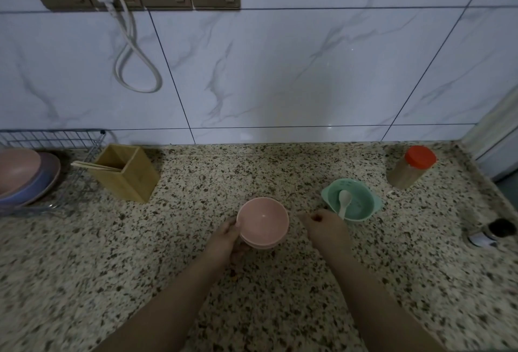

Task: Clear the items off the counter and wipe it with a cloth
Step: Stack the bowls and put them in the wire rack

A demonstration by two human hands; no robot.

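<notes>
A stack of pink bowls (263, 221) sits at the middle of the speckled stone counter (140, 267). My left hand (228, 239) grips the stack's left side and underside. Just right of the stack is my right hand (322, 225), holding nothing, its fingers loosely curled near the green bowl (357, 200). That green bowl has small side handles and holds a white spoon (344, 202). No cloth is in view.
A bamboo chopstick holder (126, 173) stands at the left, beside a wire rack (56, 155) with pink and purple plates (25, 178). A red-lidded toothpick jar (410, 166) stands at the back right. A small dark-capped bottle (493, 232) lies at the right edge.
</notes>
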